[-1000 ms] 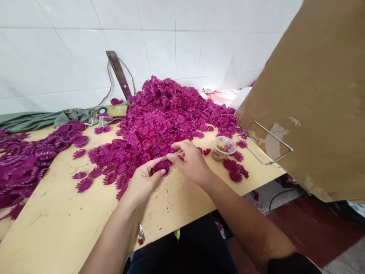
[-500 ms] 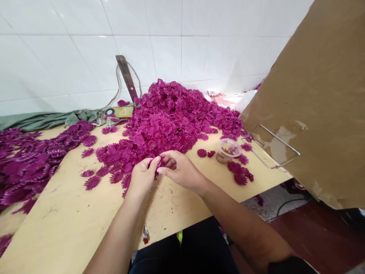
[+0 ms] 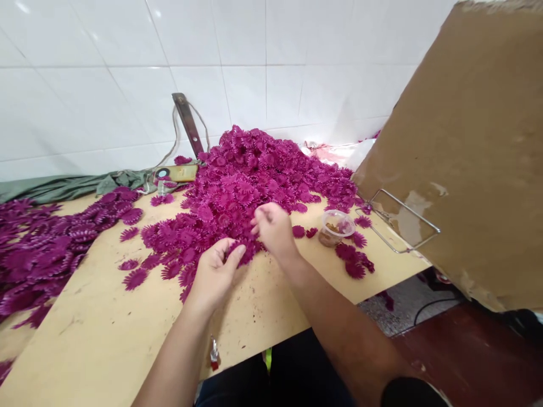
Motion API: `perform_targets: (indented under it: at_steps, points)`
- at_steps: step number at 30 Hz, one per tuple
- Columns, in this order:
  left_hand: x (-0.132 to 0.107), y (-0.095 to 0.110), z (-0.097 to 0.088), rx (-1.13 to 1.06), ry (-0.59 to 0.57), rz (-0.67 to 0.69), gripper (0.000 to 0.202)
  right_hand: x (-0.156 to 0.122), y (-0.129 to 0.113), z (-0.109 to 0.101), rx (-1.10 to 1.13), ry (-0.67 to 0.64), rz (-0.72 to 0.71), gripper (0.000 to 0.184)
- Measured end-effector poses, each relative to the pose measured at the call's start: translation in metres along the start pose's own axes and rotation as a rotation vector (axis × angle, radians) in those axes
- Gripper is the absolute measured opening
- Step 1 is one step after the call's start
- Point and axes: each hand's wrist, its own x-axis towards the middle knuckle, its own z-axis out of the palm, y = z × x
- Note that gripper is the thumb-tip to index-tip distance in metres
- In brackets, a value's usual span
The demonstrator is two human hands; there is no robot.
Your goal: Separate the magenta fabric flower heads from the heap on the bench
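A big heap of magenta fabric flower petals (image 3: 258, 175) lies on the pale wooden table (image 3: 106, 328) against the tiled wall. My left hand (image 3: 215, 271) rests at the heap's near edge, fingers curled around a small stack of petals (image 3: 237, 254). My right hand (image 3: 274, 226) reaches into the heap just beyond it, fingertips pinched together on the petals; what they hold is hidden. The two hands are a short way apart.
A second spread of darker purple petals (image 3: 42, 243) covers the table's left. A small clear plastic cup (image 3: 336, 226) stands right of my hands, loose petals (image 3: 354, 263) near it. A large cardboard sheet (image 3: 466, 152) with a wire frame (image 3: 403, 220) leans at the right. Green cloth (image 3: 72, 185) lies by the wall.
My right hand has left my left hand and gone forward into the heap. My left hand stays at the heap's edge with its petals.
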Motion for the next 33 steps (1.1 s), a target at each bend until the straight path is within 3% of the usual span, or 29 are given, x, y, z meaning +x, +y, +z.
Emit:
perform_targets:
  at_steps: [2, 4, 8, 12, 14, 19, 23, 27, 30, 33]
  points:
    - [-0.004, -0.002, -0.002, -0.001, 0.017, 0.001, 0.022, 0.015, 0.001, -0.008, -0.033, 0.120, 0.015, 0.015]
    - [-0.003, -0.005, -0.004, 0.000, 0.072, -0.027, 0.025, 0.023, 0.001, -0.014, -0.114, 0.116, -0.020, 0.022]
    - [0.008, -0.012, -0.004, 0.041, 0.190, -0.094, 0.036, 0.004, -0.006, -0.013, -0.292, -0.050, -0.137, 0.048]
    - [0.015, -0.019, -0.001, -0.021, 0.138, -0.122, 0.046, -0.029, -0.011, -0.001, -0.243, -0.407, -0.154, 0.030]
    - [0.013, -0.021, 0.000, -0.086, 0.122, -0.159, 0.050, -0.037, -0.010, 0.004, -0.219, -0.467, -0.171, 0.018]
    - [0.006, -0.015, 0.002, -0.108, -0.003, -0.081, 0.043, -0.037, -0.005, 0.009, -0.381, -0.224, -0.224, 0.009]
    - [0.002, -0.007, 0.006, -0.075, 0.060, -0.016, 0.030, -0.021, -0.003, 0.012, -0.448, -0.106, -0.186, 0.009]
    - [-0.006, -0.007, 0.004, -0.121, 0.066, -0.016, 0.029, 0.012, 0.000, -0.001, -0.464, 0.094, -0.070, 0.019]
    - [-0.004, -0.014, 0.000, -0.162, 0.132, -0.075, 0.035, 0.022, -0.002, -0.014, -0.483, 0.073, -0.073, 0.035]
    - [0.007, -0.022, 0.000, -0.270, 0.252, -0.156, 0.044, 0.007, -0.009, -0.015, -0.420, -0.070, -0.181, 0.045]
